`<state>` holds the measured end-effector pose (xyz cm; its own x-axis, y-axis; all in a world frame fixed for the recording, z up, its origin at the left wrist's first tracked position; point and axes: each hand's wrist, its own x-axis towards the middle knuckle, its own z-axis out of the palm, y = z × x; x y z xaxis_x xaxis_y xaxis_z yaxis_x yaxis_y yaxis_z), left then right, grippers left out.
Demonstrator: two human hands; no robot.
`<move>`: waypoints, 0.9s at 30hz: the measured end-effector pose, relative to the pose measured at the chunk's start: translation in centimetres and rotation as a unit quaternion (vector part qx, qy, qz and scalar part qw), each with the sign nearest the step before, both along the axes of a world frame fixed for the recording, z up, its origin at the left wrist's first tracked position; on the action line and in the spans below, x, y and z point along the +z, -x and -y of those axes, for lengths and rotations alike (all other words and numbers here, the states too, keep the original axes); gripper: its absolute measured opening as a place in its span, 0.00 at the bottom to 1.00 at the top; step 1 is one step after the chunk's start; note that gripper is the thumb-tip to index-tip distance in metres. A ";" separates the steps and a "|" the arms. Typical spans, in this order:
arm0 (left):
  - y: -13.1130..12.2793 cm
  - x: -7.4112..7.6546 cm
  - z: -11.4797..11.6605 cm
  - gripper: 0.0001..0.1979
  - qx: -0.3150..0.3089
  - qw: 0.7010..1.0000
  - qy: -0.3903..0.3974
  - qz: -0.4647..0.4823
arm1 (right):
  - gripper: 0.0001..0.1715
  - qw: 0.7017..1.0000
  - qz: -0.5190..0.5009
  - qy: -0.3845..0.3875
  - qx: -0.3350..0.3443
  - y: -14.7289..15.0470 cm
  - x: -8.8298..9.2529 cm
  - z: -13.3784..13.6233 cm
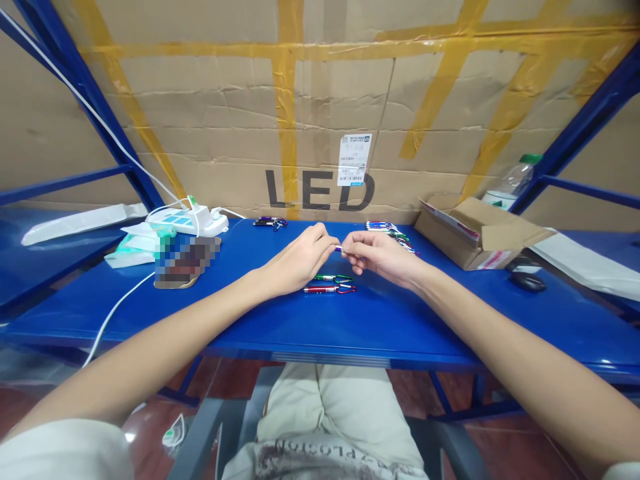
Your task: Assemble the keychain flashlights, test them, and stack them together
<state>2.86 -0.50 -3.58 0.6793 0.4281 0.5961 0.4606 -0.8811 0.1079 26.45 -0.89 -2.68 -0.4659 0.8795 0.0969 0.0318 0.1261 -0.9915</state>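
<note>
Between my two hands, above the middle of the blue table (280,333), is a small purple penlight (339,249), mostly covered by fingers. My left hand (305,260) pinches one end and my right hand (375,255) has its fingers closed on the other. Just below them on the table lie a red penlight (323,289) with a carabiner clip and a green penlight (330,278), partly hidden by my left hand. Behind my right hand sits a group of several penlights (383,227) in mixed colours. Dark penlights (270,221) lie farther back, left of centre.
To the left are a pixelated phone (187,262), a tissue pack (143,243) and a white power strip (200,219) with cables. An open cardboard box (480,230), a black mouse (527,281) and a plastic bottle (515,180) stand right. Taped cardboard (225,133) closes off the back.
</note>
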 end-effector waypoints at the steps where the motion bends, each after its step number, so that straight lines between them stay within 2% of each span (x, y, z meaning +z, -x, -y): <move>1: 0.0 0.0 -0.1 0.19 0.002 1.000 0.018 0.010 | 0.17 1.000 0.012 -0.021 -0.005 0.0 0.1 0.0; 5: 0.3 -0.2 -0.8 0.14 0.009 0.996 0.076 0.035 | 0.17 0.990 0.080 -0.113 -0.021 0.0 0.2 0.1; 8: 0.7 -0.2 -1.2 0.14 0.019 0.997 0.073 0.013 | 0.17 0.978 0.119 -0.167 -0.026 0.1 0.0 0.2; 11: 1.0 0.0 -1.3 0.15 0.013 0.998 0.059 -0.009 | 0.16 0.973 0.134 -0.185 -0.027 0.2 -0.3 0.2; 15: 1.2 0.2 -1.0 0.16 -0.001 1.000 0.023 -0.014 | 0.15 0.986 0.105 -0.127 -0.022 0.2 -0.4 0.0; 18: 1.2 0.4 -0.9 0.18 -0.004 0.999 -0.025 -0.036 | 0.14 0.998 0.057 -0.036 -0.013 0.2 -0.4 0.0; 22: 1.2 0.3 -0.9 0.20 -0.005 0.995 -0.080 -0.055 | 0.14 0.997 0.003 0.073 0.004 0.1 -0.2 0.1; 27: 1.1 0.3 -0.8 0.21 0.004 0.991 -0.118 -0.056 | 0.15 0.994 -0.015 0.109 0.011 0.1 -0.1 -0.1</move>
<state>1.81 0.35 -3.29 0.7440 0.2921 0.6010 0.4657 -0.8717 -0.1528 26.33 -0.83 -2.82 -0.4851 0.8707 -0.0807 0.0016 -0.0913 -0.9958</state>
